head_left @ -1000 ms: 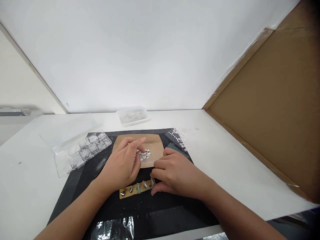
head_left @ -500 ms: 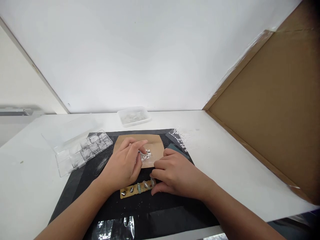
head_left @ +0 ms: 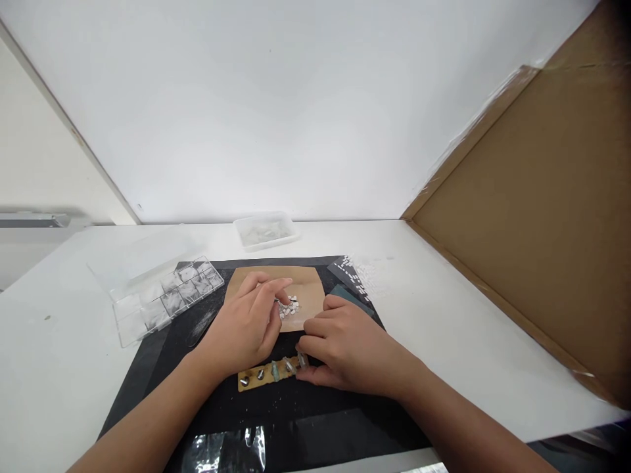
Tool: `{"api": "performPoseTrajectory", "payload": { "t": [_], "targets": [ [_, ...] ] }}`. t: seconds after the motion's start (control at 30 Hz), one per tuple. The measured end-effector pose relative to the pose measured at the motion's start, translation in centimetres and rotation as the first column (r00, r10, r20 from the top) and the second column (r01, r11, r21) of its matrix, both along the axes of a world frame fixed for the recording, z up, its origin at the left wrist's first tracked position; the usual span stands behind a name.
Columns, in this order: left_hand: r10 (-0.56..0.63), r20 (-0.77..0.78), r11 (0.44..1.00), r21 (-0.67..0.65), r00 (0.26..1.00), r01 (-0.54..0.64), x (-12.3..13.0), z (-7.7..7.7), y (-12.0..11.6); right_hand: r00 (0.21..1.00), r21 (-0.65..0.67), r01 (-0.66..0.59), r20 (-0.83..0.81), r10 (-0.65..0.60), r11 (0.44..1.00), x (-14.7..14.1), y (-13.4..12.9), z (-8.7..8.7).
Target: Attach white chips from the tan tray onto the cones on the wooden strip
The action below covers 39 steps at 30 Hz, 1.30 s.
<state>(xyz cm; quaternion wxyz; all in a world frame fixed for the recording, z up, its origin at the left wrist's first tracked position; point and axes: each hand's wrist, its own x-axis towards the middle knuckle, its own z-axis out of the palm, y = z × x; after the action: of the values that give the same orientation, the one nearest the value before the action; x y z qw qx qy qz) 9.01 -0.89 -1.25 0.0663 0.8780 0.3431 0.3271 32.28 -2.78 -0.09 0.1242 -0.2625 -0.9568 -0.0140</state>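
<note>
Two bare hands work over a black mat on a white desk point(head_left: 473, 341).
The right hand point(head_left: 340, 345) pinches a small, clear, elongated piece point(head_left: 302, 360) between thumb and fingers, at the right end of a narrow yellow strip point(head_left: 251, 384) lying on the black mat point(head_left: 276, 420); the left hand point(head_left: 249, 322), fingers curled, is at small white chips point(head_left: 292, 305) on a tan sheet point(head_left: 308, 282), and whether it grips any I cannot tell.
</note>
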Motion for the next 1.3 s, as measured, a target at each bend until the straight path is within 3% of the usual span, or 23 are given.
{"api": "performPoseTrajectory", "payload": {
  "t": [0.8, 0.97, 1.13, 1.2, 1.3],
  "targets": [
    [0.005, -0.015, 1.000, 0.013, 1.000, -0.005, -0.1, 0.1, -0.1, 1.000, -0.086, 0.023, 0.022, -0.021, 0.996, 0.2, 0.2, 0.2],
    [0.007, -0.015, 1.000, 0.008, 1.000, -0.007, -0.1, 0.0, -0.1, 0.981, -0.065, -0.077, -0.184, 0.064, 0.995, 1.0, 0.4, 0.9],
    [0.008, -0.013, 0.999, 0.051, 1.000, -0.008, 0.0, 0.3, -0.1, 0.870, -0.048, -0.284, -0.432, 0.236, 0.958, 2.4, 0.4, 1.3],
    [0.011, -0.003, 0.993, 0.117, 1.000, -0.010, -0.1, 0.3, -0.1, 0.815, -0.008, -0.300, -0.522, 0.252, 0.954, 3.0, 0.4, 0.7],
    [0.010, 0.024, 0.974, 0.227, 1.000, -0.015, -0.2, 0.2, 0.2, 0.777, -0.024, -0.226, -0.607, 0.165, 0.974, 3.7, 0.3, -0.6]
  ]
}}
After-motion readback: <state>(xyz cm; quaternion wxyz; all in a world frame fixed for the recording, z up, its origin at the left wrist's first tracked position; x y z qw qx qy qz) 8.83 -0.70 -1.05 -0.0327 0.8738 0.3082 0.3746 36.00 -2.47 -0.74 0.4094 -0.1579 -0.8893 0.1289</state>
